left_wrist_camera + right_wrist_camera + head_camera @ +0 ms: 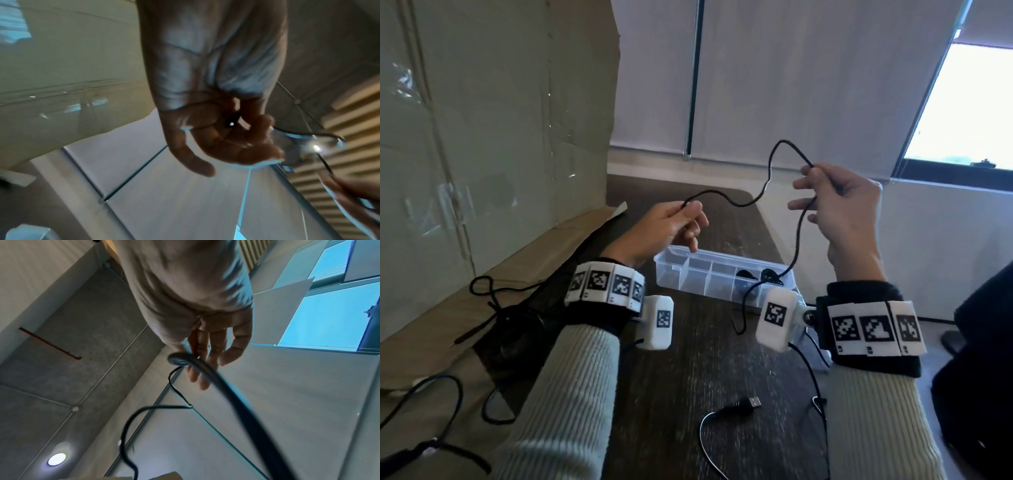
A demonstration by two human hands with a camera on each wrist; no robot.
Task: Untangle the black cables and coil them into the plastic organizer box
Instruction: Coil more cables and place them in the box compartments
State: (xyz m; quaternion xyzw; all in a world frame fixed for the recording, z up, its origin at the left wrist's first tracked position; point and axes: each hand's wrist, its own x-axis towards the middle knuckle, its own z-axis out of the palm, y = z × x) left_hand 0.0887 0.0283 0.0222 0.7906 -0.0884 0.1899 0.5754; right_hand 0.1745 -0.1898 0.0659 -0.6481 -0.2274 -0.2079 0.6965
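A thin black cable (739, 202) hangs in a wavy line between my two raised hands. My left hand (684, 209) pinches one end of it; in the left wrist view the plug (232, 121) sits between thumb and curled fingers of that left hand (236, 116). My right hand (812, 173) pinches the cable further along, and the rest drops down to the clear plastic organizer box (695, 274). In the right wrist view the cable (226, 395) runs from my right hand (191, 361) towards the camera. Black coils (770, 277) lie in the box's right compartments.
The box stands on a dark wooden table (705, 359). A USB cable (750, 403) lies near the table's front. More black cables (489, 298) lie tangled on flattened cardboard (431, 325) at the left, beside an upright cardboard sheet (500, 120).
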